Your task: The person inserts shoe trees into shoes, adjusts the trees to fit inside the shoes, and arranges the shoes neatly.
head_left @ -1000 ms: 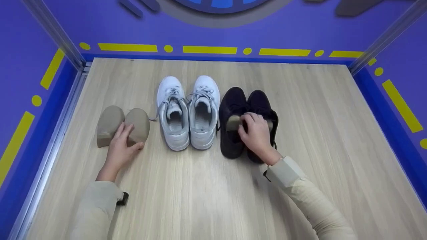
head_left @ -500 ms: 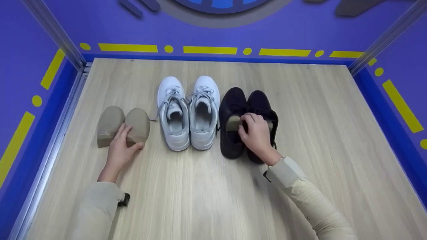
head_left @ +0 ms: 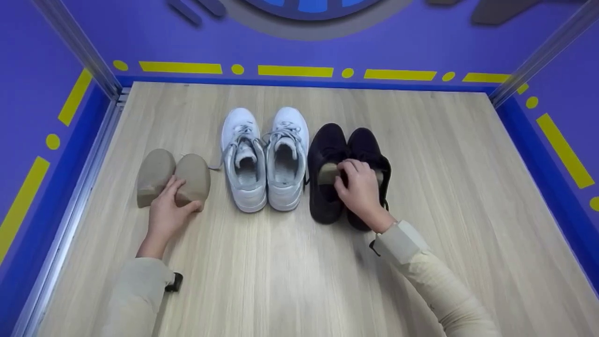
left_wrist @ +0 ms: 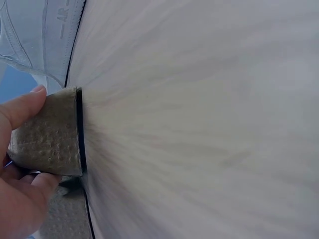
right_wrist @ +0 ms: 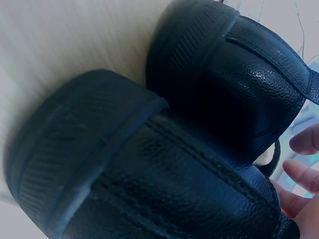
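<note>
Two beige shoe-shaped inserts stand side by side at the left. My left hand [head_left: 167, 213] pinches the right insert [head_left: 194, 175] near its back end, and in the left wrist view thumb and fingers press on opposite sides of its textured end [left_wrist: 47, 134]. The left insert [head_left: 153, 175] stands right beside it. My right hand [head_left: 360, 189] lies over the opening of the right black shoe [head_left: 364, 142], fingers bent down; I cannot tell whether they grip anything. In the left black shoe [head_left: 323, 208] a beige insert [head_left: 329, 174] shows. From the right wrist, both leather heels [right_wrist: 194, 169] fill the view.
A pair of white sneakers [head_left: 250, 199] with grey laces stands between the inserts and the black shoes, toes toward the back. All rest on a pale wood-grain table [head_left: 290, 281]. Blue panels with yellow marks [head_left: 295, 70] wall the back and sides.
The left hand has shifted very slightly at the right insert, its fingers still around the back end. The right hand stays where it was, and the shoes have not moved.
</note>
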A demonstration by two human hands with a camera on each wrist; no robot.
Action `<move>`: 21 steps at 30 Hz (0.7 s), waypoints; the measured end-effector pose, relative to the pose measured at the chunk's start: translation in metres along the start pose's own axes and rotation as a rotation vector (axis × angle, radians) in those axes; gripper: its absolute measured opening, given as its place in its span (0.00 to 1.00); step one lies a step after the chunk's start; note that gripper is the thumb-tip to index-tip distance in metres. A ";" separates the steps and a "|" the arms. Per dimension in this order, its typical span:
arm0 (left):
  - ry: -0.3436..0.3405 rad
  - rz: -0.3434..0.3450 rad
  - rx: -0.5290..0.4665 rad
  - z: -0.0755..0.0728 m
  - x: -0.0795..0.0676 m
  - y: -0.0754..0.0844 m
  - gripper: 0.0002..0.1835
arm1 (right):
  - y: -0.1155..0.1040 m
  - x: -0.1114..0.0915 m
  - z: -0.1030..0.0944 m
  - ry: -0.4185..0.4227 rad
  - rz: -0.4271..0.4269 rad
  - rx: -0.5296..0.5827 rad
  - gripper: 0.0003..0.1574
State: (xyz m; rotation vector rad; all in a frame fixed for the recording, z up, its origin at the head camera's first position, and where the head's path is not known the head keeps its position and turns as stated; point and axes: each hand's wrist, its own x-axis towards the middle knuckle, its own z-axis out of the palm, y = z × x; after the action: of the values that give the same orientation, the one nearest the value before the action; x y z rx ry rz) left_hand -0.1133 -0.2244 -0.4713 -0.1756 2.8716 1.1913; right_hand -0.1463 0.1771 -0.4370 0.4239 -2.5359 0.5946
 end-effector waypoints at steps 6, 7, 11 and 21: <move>0.022 -0.022 0.031 -0.001 -0.001 0.003 0.35 | -0.001 0.001 0.000 -0.006 0.000 -0.005 0.10; 0.023 -0.025 0.032 -0.001 -0.002 0.004 0.36 | -0.001 0.001 0.000 -0.008 -0.001 -0.006 0.10; 0.022 -0.035 0.033 -0.003 -0.003 0.007 0.36 | -0.002 0.003 -0.001 -0.007 -0.001 -0.006 0.10; 0.029 0.019 0.041 -0.007 -0.007 0.013 0.33 | -0.006 0.009 -0.002 -0.020 -0.003 -0.003 0.10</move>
State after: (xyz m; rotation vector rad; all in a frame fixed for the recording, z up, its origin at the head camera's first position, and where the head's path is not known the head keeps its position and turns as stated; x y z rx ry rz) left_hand -0.1074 -0.2192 -0.4569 -0.1673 2.9266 1.1416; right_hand -0.1505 0.1712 -0.4284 0.4352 -2.5543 0.5885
